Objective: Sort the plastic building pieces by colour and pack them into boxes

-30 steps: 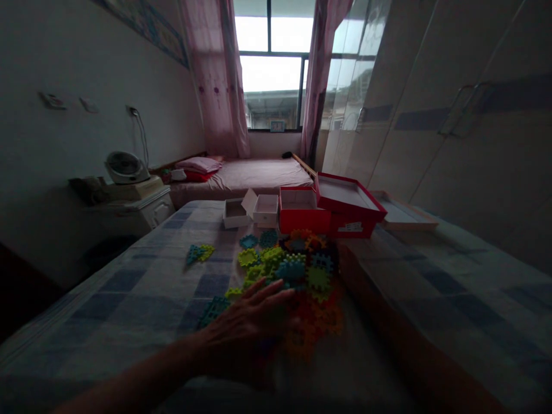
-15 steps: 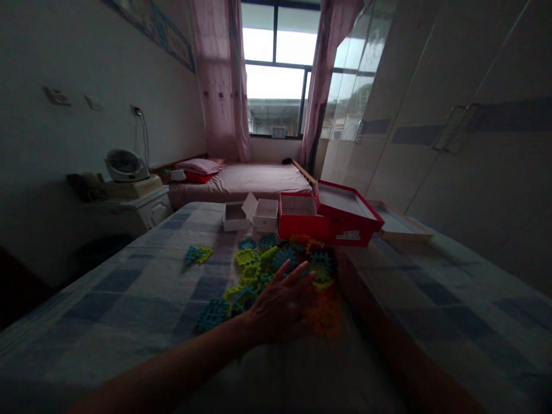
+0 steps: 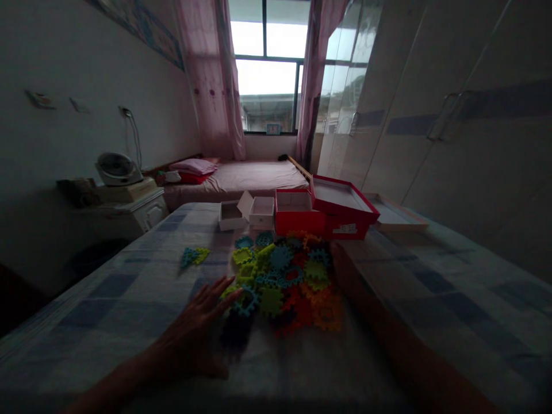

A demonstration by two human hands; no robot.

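A pile of toothed interlocking plastic pieces [image 3: 280, 259] in teal, lime green, orange, red and dark tones lies on a checked bedcover [image 3: 142, 287]. At the pile's near left edge, my left hand [image 3: 198, 328] is open, fingers spread and palm down. Its fingertips are beside a teal ring-shaped piece [image 3: 246, 301] and a dark piece [image 3: 235, 330]. My right hand [image 3: 342, 267] stands on edge along the pile's right side, close to a lime piece [image 3: 316, 270]. Shadow and the angle hide its fingers. Further left sits a joined teal and lime piece [image 3: 195, 256].
Behind the pile stand two small white boxes [image 3: 261, 211], a red box [image 3: 297, 221] and a red lid [image 3: 344, 198] tilted on top. A pale shallow tray [image 3: 401, 215] lies at the right. A nightstand [image 3: 150, 213] with a fan [image 3: 116, 168] is at the left.
My left hand has moved from over the middle of the pile to its near left edge, uncovering red, lime and orange pieces. My right hand remains at the right side.
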